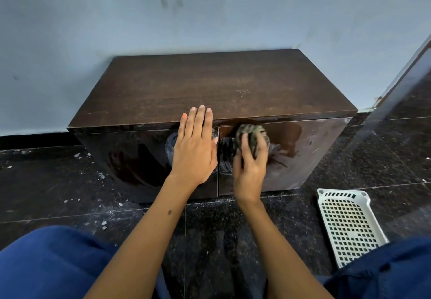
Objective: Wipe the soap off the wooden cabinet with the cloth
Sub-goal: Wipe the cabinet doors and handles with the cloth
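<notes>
A low dark wooden cabinet (210, 84) stands against the pale blue wall, its two front doors streaked with whitish soap smears (226, 161). My left hand (194, 145) lies flat with straight fingers on the left door, fingertips reaching over the top edge. My right hand (250, 161) grips a bunched grey patterned cloth (253, 135) and presses it against the upper part of the right door, just right of the gap between the doors. The right hand and cloth look motion-blurred.
A white perforated plastic basket (347, 224) lies on the dark speckled floor at the right. Small bits of debris (102, 224) scatter the floor at the left. My knees in blue trousers (53, 261) fill the bottom corners. A dark door edge (405, 82) leans in at far right.
</notes>
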